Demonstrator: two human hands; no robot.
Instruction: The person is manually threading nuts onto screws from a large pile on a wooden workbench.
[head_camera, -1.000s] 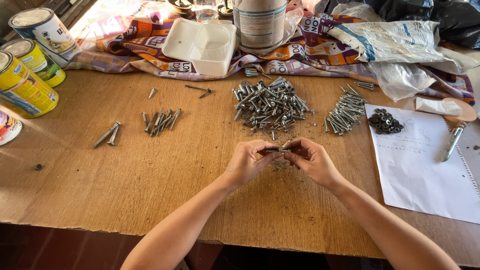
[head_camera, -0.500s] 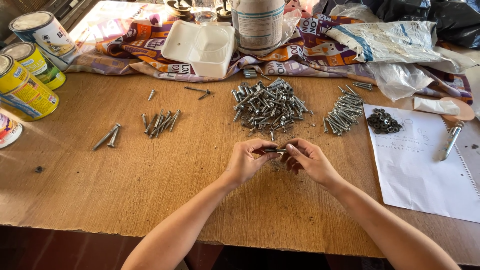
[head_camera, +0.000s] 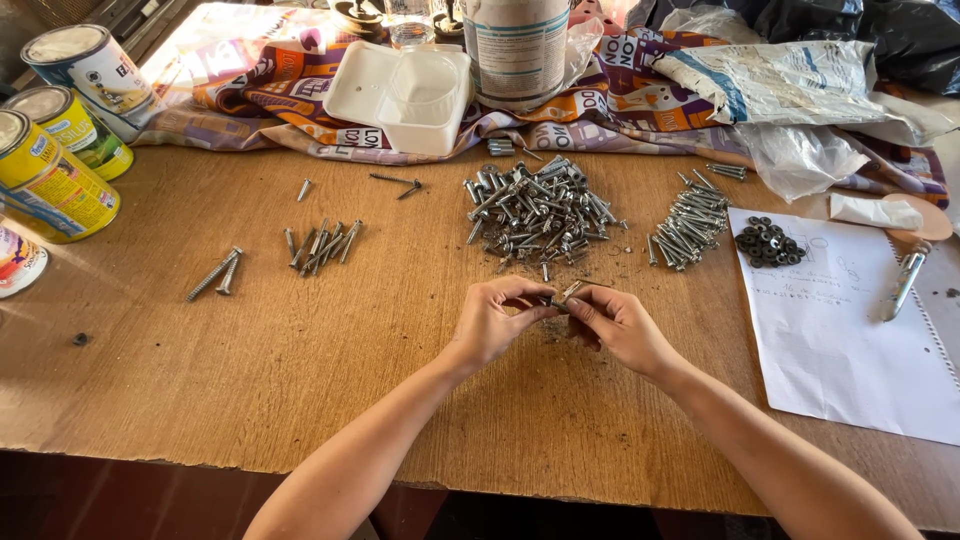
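My left hand (head_camera: 497, 318) and my right hand (head_camera: 617, 323) meet over the middle of the wooden table (head_camera: 300, 370), fingertips pinched together on a small metal bolt (head_camera: 566, 293) held between them. Just beyond the hands lies a big loose heap of bolts and screws (head_camera: 537, 208). To its right is a neater bundle of long screws (head_camera: 686, 224). A small cluster of dark washers (head_camera: 766, 241) rests on a white sheet of paper (head_camera: 840, 330). Some grit lies on the wood under the hands.
Small groups of screws (head_camera: 322, 243) and two bolts (head_camera: 216, 274) lie at left. Paint cans (head_camera: 52, 150) stand at the left edge. A white plastic tray (head_camera: 405, 93), a large can (head_camera: 515, 50), patterned cloth (head_camera: 250, 90) and plastic bags (head_camera: 800, 100) crowd the back. A metal pen-like tool (head_camera: 906, 280) lies at right.
Both hands stay together at the same spot; the fingers have shifted slightly around the small bolt. Nothing else on the table has moved.
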